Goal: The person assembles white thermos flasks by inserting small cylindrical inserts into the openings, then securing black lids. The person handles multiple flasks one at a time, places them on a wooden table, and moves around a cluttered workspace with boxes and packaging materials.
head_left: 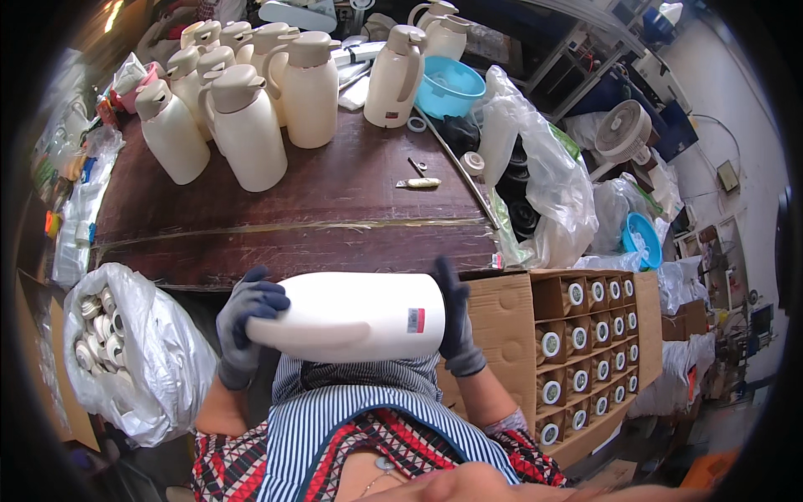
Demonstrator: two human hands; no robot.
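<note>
A white vacuum jug [368, 305] lies on its side in front of my apron, held between both hands. Its handle faces me, and a small red and grey label shows near the base. Wrapped round the top end is my left hand [249, 322], in a grey and dark blue glove. At the base end, my right hand [458, 322], gloved the same way, presses with its fingers stretched up along the bottom. The jug hides part of the right palm and thumb. Behind it is the dark red-brown table [335, 197].
Several upright vacuum jugs [247, 130] stand at the table's far left; another jug [395, 79] is beside a blue basin [450, 88]. A cutter knife [418, 182] lies nearby. Left is a plastic bag [155, 360] of parts; right, a divided carton [535, 360] holding several round-topped items.
</note>
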